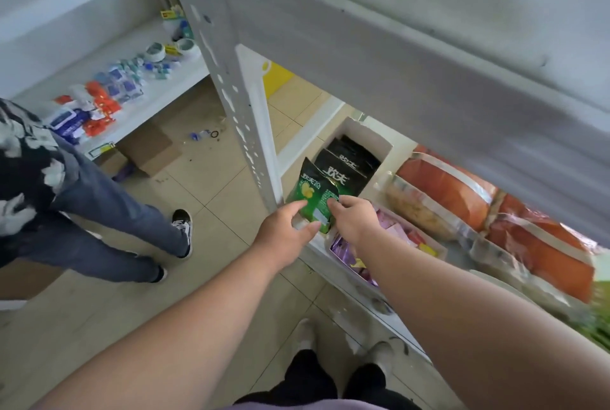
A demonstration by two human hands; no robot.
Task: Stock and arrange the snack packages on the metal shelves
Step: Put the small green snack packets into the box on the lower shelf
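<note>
Green bag (313, 203): one, held up at the near left end of the low shelf (363, 297), just in front of the black bags.
Left hand (284, 228): fingers and thumb curled round the bag's left edge and bottom corner, clamped on it.
Right hand (353, 214): fingertips pinching the bag's right edge, clamped on it too.
Why two hands: likely to keep the floppy bag flat and straight while lining it up with the row.
Black bags (346, 167): at least three seen, standing one behind the other in a white box (366, 132), tops up so the names show; more behind, cannot tell.
Why there: same brand word on green and black, so probably kept together.
Purple packs (346, 251): many, lying in a tray under the right wrist; too jumbled to count.
Orange packs (462, 191): about three big ones, side by side to the right, blurred.
Post (231, 86): one white metal upright with holes, just left of the green bag.
Other person (99, 198): one, standing far left on the tiled floor.
Far shelf (132, 79): lots of small blue and orange packs spread out; too small to count.
Next step, a guess: set the green bag down in front of the black row.
</note>
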